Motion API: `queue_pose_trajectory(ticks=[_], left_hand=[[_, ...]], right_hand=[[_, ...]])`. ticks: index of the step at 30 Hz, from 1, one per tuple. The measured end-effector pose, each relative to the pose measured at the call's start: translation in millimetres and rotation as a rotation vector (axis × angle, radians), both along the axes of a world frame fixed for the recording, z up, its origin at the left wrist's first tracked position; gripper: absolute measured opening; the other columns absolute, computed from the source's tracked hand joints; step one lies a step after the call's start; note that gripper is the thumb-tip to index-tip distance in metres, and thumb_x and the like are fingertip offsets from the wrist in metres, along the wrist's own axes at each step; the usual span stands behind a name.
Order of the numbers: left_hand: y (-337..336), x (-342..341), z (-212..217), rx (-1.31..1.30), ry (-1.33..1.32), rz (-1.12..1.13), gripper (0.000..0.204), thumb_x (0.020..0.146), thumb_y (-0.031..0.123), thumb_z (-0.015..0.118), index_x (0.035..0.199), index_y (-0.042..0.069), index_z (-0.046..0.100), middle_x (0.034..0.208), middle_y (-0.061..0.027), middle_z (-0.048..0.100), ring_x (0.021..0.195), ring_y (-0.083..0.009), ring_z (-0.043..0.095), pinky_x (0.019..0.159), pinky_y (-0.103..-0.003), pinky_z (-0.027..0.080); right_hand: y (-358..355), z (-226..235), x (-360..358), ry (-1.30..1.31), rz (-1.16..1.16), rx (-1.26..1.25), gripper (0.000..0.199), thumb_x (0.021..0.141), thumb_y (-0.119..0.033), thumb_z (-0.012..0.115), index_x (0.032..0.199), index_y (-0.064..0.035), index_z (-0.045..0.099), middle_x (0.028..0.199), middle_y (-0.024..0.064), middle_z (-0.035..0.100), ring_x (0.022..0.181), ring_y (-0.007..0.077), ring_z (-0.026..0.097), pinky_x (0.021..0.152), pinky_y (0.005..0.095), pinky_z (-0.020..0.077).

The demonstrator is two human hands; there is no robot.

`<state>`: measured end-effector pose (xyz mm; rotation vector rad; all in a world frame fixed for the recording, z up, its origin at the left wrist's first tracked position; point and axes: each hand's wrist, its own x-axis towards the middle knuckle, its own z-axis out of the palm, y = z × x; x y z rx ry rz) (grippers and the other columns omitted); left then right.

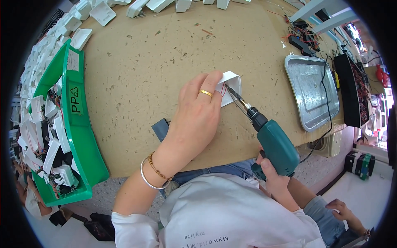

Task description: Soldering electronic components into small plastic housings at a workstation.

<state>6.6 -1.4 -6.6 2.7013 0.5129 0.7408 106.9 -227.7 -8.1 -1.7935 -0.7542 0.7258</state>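
Observation:
My left hand (200, 105) is closed on a small white plastic housing (234, 82), fingers over its left side. Thin red wires show inside the housing. My right hand (275, 177) grips the handle of a green pistol-shaped soldering gun (278, 146). Its metal tip points up and left into the open housing, near the wires; whether it touches them I cannot tell. Under my left wrist, a dark grey flat piece (160, 129) lies on the cardboard-covered table (132, 82), partly hidden.
A green bin (82, 140) of white housings and wired parts stands at the left. White housings (102, 13) line the far edge. To the right lie a metal tray (312, 93), a black box (351, 91) and wired black parts (304, 39). The black cord (329, 103) crosses the tray. Another person's hand (340, 210) is lower right.

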Motion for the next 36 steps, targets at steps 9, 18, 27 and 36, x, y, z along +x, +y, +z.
queue_pose_trajectory(ticks=[9,18,27,36], left_hand=[[-1,0,0,0.000,-0.011,0.000,0.009,0.074,-0.002,0.061,0.080,-0.002,0.053,0.125,-0.0131,0.047,0.113,-0.0323,0.047,0.092,-0.042,0.041],[-1,0,0,-0.010,-0.001,0.000,0.009,0.075,-0.002,0.061,0.080,-0.002,0.053,0.126,-0.0129,0.047,0.115,-0.0322,0.046,0.093,-0.043,0.040],[-1,-1,1,-0.007,0.003,0.000,0.008,0.076,-0.002,0.060,0.079,-0.002,0.053,0.126,-0.0133,0.047,0.115,-0.0324,0.046,0.093,-0.043,0.040],[0,0,1,-0.001,-0.006,0.004,0.008,0.077,-0.001,0.060,0.079,-0.003,0.053,0.125,-0.0140,0.047,0.113,-0.0329,0.047,0.093,-0.042,0.041]], right_hand=[[2,1,-3,0.008,-0.039,0.030,0.042,0.084,-0.027,0.066,0.112,0.0035,0.055,0.085,0.0080,0.059,0.072,0.0137,0.056,0.066,0.0286,0.0446],[4,7,-3,0.070,-0.041,0.009,0.042,0.084,-0.028,0.067,0.110,0.0025,0.054,0.085,0.0077,0.059,0.074,0.0136,0.055,0.067,0.0287,0.0446],[5,7,-5,0.084,-0.110,0.012,0.042,0.082,-0.028,0.069,0.108,0.0027,0.056,0.087,0.0078,0.059,0.071,0.0139,0.055,0.066,0.0284,0.0448],[3,4,-1,0.079,-0.032,0.042,0.051,0.083,-0.033,0.065,0.117,0.0044,0.054,0.096,0.0093,0.059,0.073,0.0132,0.055,0.066,0.0278,0.0439]])
